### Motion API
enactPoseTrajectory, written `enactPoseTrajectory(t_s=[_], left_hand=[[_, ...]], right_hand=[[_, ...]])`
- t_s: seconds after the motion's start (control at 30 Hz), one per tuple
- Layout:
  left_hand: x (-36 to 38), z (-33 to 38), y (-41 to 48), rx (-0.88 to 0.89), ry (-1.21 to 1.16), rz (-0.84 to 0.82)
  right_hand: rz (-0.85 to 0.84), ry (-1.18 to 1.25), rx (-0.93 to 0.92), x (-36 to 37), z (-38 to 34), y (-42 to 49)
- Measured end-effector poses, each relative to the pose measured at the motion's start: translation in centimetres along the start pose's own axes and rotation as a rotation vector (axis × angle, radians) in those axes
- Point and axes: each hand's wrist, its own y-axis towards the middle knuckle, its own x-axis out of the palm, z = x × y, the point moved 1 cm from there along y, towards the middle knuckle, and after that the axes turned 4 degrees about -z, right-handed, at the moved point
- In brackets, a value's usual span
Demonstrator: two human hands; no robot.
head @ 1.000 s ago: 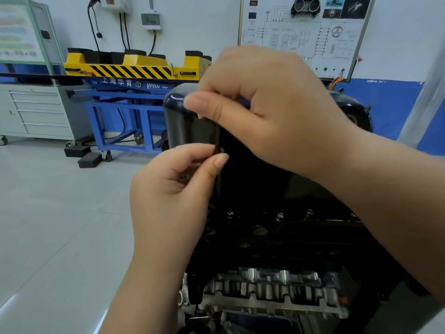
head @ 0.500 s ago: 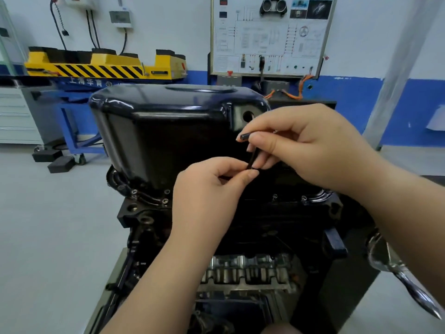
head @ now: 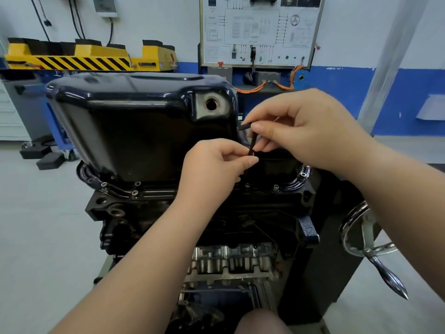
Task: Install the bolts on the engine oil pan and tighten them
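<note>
Your right grip pinches the bent top of a black hex key; your left grip pinches its lower shaft, over the oil pan flange. Bolts sit in the flange, left and right.

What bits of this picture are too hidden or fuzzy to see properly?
- Head view, hex key: its lower tip is behind the fingers of the left hand, so what it touches is unseen.
- Head view, oil pan: its body hides the far rim.
- Head view, wall panel: lettering too small and blurred.
- Head view, handwheel: partly covered by the right forearm.
</note>
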Motion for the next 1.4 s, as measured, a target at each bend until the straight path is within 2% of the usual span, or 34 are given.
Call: enactPoseTrajectory(t_s=[0.17, 0.47, 0.6, 0.77, 0.87, 1.07, 1.4], left_hand=[[0.4, 0.3, 0.0, 0.014, -0.04, -0.02], [0.9, -0.3, 0.1, 0.018, 0.025, 0.016], [1.0, -0.4, 0.1, 0.039, 0.085, 0.041], [1.0, -0.5, 0.1, 0.061, 0.117, 0.062], [0.9, -0.4, -0.1, 0.057, 0.125, 0.067], [1.0, -0.2, -0.4, 0.065, 0.145, 0.068], [1.1, 0.2, -0.8, 0.16, 0.298, 0.098]], right_hand=[[0.01, -0.012, -0.022, -0.4, 0.2, 0.0], [-0.001, -0.059, 0.007, -0.3, 0.5, -0.2], [0.031, -0.335, -0.035, -0.6, -0.4, 0.3], [-0.107, -0.729, -0.104, -0.1, -1.7, 1.3], [-0.151, -0.826, -0.125, 0.3, -2.1, 1.5], [-0.106, -0.872, -0.11, 1.1, -1.6, 1.8], [0.028, -0.715, 0.048, 2.1, -1.1, 1.6]])
